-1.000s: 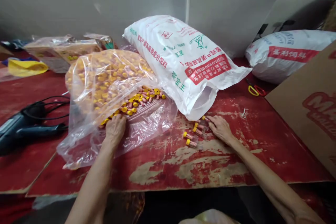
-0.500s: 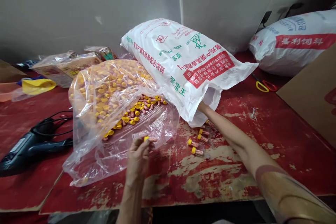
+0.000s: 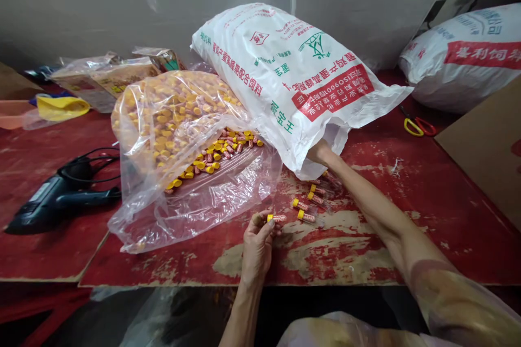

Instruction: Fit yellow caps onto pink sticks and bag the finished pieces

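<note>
My left hand [image 3: 257, 246] is closed in a pinch on a small yellow-capped tube [image 3: 277, 218], held just above the worn red table [image 3: 325, 249]. My right hand is out of sight inside the open mouth of a big white printed sack [image 3: 293, 76]; only the wrist and forearm [image 3: 366, 200] show. A few more yellow-capped tubes [image 3: 311, 203] lie on the table beside that forearm. To the left, a clear plastic bag [image 3: 179, 135] full of such tubes spills several out at its mouth.
A dark heat gun [image 3: 61, 195] with its cord lies at the left. Yellow-and-red scissors [image 3: 419, 127] rest near a second white sack [image 3: 464, 59] at the far right. A cardboard sheet [image 3: 488, 152] leans at the right. Packets and a yellow bag [image 3: 61, 108] sit at the back left.
My left hand left the clear bag with one tube and moved right toward the loose tubes. My right hand went from those loose tubes into the white sack's mouth.
</note>
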### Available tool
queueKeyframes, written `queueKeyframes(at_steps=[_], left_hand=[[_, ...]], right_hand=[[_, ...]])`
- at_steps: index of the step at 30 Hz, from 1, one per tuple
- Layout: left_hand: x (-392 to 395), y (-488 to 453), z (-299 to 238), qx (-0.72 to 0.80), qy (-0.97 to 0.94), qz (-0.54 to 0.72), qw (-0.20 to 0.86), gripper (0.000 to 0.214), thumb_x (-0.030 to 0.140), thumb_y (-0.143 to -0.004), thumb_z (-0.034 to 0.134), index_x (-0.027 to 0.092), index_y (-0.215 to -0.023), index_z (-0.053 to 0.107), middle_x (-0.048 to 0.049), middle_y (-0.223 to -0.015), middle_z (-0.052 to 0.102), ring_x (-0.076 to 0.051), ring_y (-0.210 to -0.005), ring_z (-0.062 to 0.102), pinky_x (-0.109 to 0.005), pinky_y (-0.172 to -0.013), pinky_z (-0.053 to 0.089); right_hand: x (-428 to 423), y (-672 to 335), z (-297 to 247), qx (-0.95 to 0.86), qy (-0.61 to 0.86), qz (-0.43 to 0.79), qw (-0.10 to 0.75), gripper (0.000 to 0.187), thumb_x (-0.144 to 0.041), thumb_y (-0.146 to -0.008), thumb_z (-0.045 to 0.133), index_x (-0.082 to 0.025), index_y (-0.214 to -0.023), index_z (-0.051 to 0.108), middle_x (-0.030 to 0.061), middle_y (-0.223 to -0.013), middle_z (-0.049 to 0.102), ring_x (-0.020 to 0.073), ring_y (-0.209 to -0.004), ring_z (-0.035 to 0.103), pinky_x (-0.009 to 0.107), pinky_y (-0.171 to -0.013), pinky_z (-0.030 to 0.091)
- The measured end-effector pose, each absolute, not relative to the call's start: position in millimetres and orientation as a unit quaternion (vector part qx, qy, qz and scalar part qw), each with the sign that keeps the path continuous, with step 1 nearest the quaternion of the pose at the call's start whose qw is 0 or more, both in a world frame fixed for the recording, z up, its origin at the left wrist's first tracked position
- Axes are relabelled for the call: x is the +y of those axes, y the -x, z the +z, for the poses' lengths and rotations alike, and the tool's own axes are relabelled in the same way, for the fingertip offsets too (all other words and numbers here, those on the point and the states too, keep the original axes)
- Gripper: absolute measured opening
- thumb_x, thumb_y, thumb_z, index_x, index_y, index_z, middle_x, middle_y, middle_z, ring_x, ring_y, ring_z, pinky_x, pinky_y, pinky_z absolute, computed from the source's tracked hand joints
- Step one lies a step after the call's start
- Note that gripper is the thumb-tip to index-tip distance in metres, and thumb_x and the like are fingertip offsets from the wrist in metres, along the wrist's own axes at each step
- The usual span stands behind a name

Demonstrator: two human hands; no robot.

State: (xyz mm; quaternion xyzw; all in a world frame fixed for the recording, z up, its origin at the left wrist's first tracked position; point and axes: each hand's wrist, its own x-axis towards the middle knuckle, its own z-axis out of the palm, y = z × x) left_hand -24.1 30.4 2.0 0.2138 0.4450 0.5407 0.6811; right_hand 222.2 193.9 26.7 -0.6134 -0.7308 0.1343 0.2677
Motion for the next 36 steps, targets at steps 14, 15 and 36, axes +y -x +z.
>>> queueKeyframes(at_steps=[14,15,36], left_hand=[[-9.0,-42.6,10.1,0.398,-0.228,0.541,0.705,0.035,0.027,-0.059,0.082,0.017,-0.088,0.066,-0.001,-0.086,0.065,-0.012,-0.07,0.062,-0.023,-0.064,0.05],[-14.0,-45.1,7.9,0.404,-0.237,0.542,0.698,0.033,0.027,-0.06,0.081,0.017,-0.088,0.067,-0.0015,-0.087,0.065,-0.013,-0.072,0.062,-0.024,-0.067,0.051],[-31.0,-43.1,4.3,0.471,-0.638,0.359,0.492,0.031,0.007,-0.076,0.049,0.017,-0.097,0.071,-0.0047,-0.084,0.065,-0.016,-0.083,0.059,-0.028,-0.081,0.046]], right_hand=[[-20.5,-204.7,18.4,-0.697,0.55,0.281,0.364,0.03,-0.04,-0.086,0.058,-0.018,-0.106,0.062,0.0051,-0.089,0.067,0.0163,-0.075,0.061,0.027,-0.067,0.047],[-22.8,-200.2,15.7,-0.705,0.55,0.265,0.36,0.027,-0.04,-0.087,0.057,-0.019,-0.101,0.062,0.004,-0.084,0.067,0.0152,-0.069,0.06,0.026,-0.065,0.046],[-33.3,-232.8,11.6,-0.766,0.638,0.038,-0.065,0.021,-0.013,-0.085,0.043,-0.013,-0.097,0.06,0.0083,-0.065,0.064,0.0215,-0.06,0.062,0.029,-0.056,0.043]])
